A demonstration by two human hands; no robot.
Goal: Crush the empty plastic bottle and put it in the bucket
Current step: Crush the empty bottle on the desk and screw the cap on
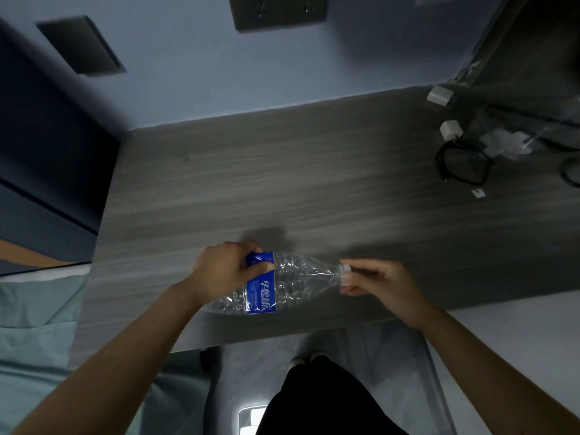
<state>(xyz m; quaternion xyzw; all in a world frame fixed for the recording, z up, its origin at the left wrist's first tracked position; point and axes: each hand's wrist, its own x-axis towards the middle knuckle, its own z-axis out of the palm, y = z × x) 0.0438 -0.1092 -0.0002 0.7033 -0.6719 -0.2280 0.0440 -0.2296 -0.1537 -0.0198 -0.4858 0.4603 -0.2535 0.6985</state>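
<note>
Below, we see our black trousers [317, 400] and a pale floor [251, 365]. Above the desk [282, 189] edge, our left hand [224, 271] is clenched around the crumpled plastic bottle [282, 282] at its blue label [262, 285], and our right hand [379, 285] pinches the white cap [345, 269]. The bottle lies sideways, cap to the right. Farther right, white chargers [450, 129] and a black cable [461, 166] rest on the grey wood. Behind, the blue wall [194, 76] carries dark sockets [277, 11].
</note>
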